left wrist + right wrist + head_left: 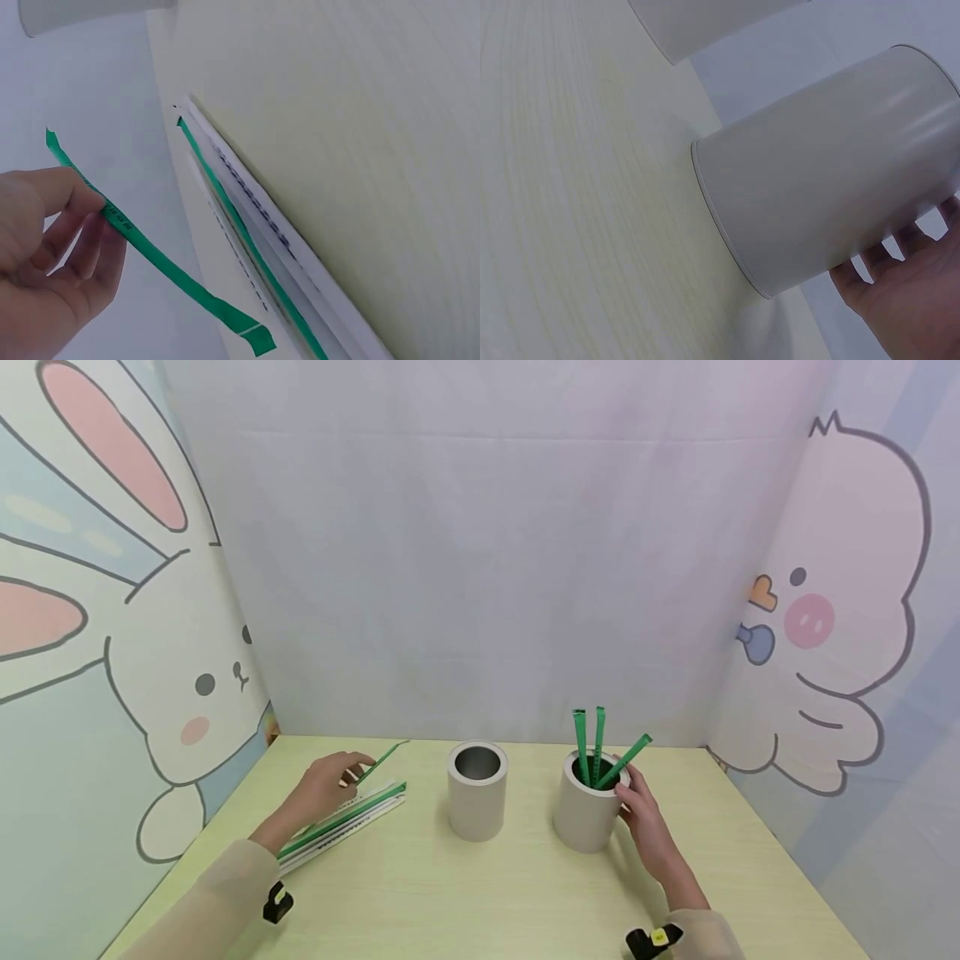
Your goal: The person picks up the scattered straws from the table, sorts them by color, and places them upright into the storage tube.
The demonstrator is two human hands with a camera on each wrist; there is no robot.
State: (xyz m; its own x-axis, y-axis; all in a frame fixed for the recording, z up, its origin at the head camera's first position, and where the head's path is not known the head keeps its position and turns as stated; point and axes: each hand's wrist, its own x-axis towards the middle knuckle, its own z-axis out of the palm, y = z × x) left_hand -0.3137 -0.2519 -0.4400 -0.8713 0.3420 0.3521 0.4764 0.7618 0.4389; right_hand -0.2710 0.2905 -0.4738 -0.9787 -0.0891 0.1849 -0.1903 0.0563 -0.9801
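Thumb and fingers of my left hand (330,783) pinch a slim green packet (176,271) with dark print, held at a slant. Below that hand a bundle of long white packets (352,832) and a green packet (225,195) lies on the table. My right hand (647,822) holds a white cylindrical cup (583,820) by its right side, thumb near the rim. Several green packets (598,747) lean inside that cup, tops above its rim. In the right wrist view, fingertips (847,277) are against the wall of the cup, which stands upright on the table.
A second white cup (477,806) stands upright in the middle, with no packets showing above its rim. The pale wood-grain table (450,902) ends at a grey curtain (480,568). Cartoon-printed panels (172,693) flank both sides.
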